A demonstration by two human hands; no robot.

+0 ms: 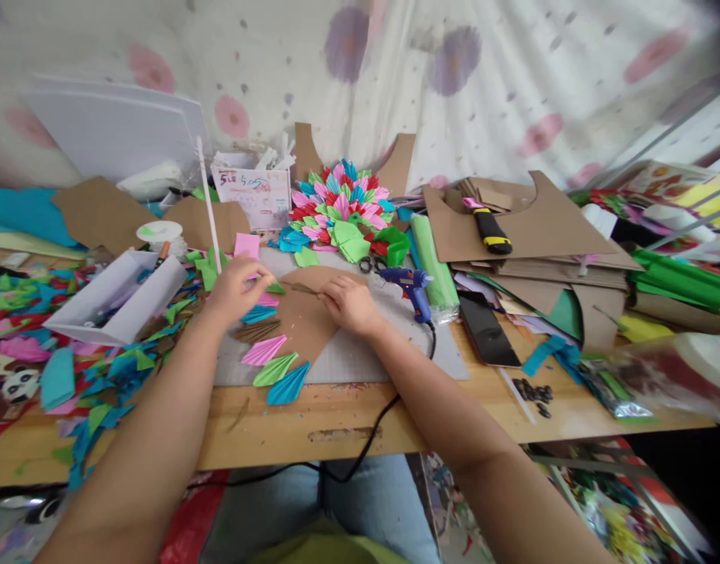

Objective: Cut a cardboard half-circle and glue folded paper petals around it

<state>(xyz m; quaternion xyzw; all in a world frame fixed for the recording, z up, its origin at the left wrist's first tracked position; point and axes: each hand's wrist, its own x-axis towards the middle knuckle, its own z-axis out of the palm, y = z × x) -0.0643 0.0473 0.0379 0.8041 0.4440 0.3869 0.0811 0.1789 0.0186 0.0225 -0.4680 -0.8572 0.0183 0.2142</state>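
My right hand [351, 304] pinches a narrow brown pleated paper leaf [302, 289] above a curved brown cardboard piece [321, 321]. To its left, my left hand [240, 286] has its fingertips pressed together beside a green paper leaf [276, 287]; whether they grip anything is unclear. Down the cardboard's left edge runs a row of pleated paper leaves, among them a brown one [257, 331], a pink one [265, 350], a green one [276, 369] and a blue one [289, 385]. A grey cutting mat [388, 364] lies beneath.
A blue glue gun [411, 288] stands right of my right hand, its black cable [371, 435] trailing off the table edge. Behind sits a colourful paper-leaf cluster [341, 204]. A white box [118, 301] stands among paper scraps leftward. A phone [487, 329] and stacked cardboard [512, 227] lie rightward.
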